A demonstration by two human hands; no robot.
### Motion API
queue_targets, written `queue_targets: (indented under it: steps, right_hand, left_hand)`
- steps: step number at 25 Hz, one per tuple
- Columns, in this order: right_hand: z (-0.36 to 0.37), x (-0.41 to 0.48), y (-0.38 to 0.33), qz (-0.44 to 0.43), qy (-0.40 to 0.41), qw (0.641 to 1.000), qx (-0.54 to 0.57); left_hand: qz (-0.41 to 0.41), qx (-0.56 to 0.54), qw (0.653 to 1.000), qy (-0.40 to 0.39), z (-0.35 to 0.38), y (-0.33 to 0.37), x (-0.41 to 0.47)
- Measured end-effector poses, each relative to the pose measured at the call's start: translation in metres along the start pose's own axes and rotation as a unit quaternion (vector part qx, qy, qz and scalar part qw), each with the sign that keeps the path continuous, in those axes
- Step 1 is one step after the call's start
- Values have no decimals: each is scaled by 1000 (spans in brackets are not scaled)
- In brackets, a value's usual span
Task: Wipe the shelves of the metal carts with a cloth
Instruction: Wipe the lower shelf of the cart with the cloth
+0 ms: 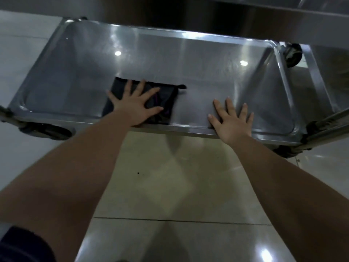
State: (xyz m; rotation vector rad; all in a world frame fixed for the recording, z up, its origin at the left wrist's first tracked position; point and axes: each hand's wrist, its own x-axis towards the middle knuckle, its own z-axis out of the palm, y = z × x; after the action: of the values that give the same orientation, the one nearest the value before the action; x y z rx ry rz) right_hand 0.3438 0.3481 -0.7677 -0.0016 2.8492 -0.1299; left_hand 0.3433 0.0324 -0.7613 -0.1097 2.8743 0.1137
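The bottom shelf [188, 59] of a shiny metal cart fills the upper half of the view, a shallow tray with a raised rim. A dark folded cloth [166, 99] lies flat on the shelf near its front edge, left of centre. My left hand [135, 105] presses on the cloth with fingers spread straight. To the right of the cloth, my right hand [231, 120] rests flat on the bare metal at the front rim, fingers spread, holding nothing.
An upper shelf edge [264, 14] overhangs at the top. Castor wheels show at the front left [51, 132] and back right [292, 54] corners. A cart post [328, 121] slants at the right. Glossy tiled floor [170, 186] lies below.
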Motion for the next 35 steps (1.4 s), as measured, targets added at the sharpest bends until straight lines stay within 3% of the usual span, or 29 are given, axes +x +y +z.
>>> queue_targets:
  steps: [2,6,9,13,18,22,25,27,31,33,35]
  right_hand:
    - [-2,-2,-2,10,-5,1000,-11]
    - [-12,-2,-23,44,-14,999,18]
    - [-14,12,-98,-37,4,994,99]
    - [8,18,-176,-92,1,995,29]
    - [23,22,-167,-75,33,996,-21]
    - [27,21,-171,-84,45,994,-53]
    - [27,22,-173,-85,49,994,-47]
    - [27,23,-174,-83,49,995,-37]
    - [25,28,-164,-71,46,996,0]
    - [22,28,-158,-75,43,996,11]
    - [19,28,-156,-73,39,996,20]
  left_hand:
    - [-64,-13,998,-9,-3,-42,-3]
    - [-53,-4,999,0,0,-47,-10]
    - [-47,-11,999,19,3,-44,-11]
    - [-41,-17,999,32,6,-44,-21]
    - [-34,-12,997,62,10,-109,-17]
    - [-115,-35,990,74,6,-153,17]
    - [-164,-64,983,50,-10,-127,65]
    - [-139,-51,989,24,-22,-88,92]
    - [22,-23,999,17,-10,-15,87]
    - [71,-4,996,51,-2,-34,76]
    - [48,-7,996,79,-8,-90,77]
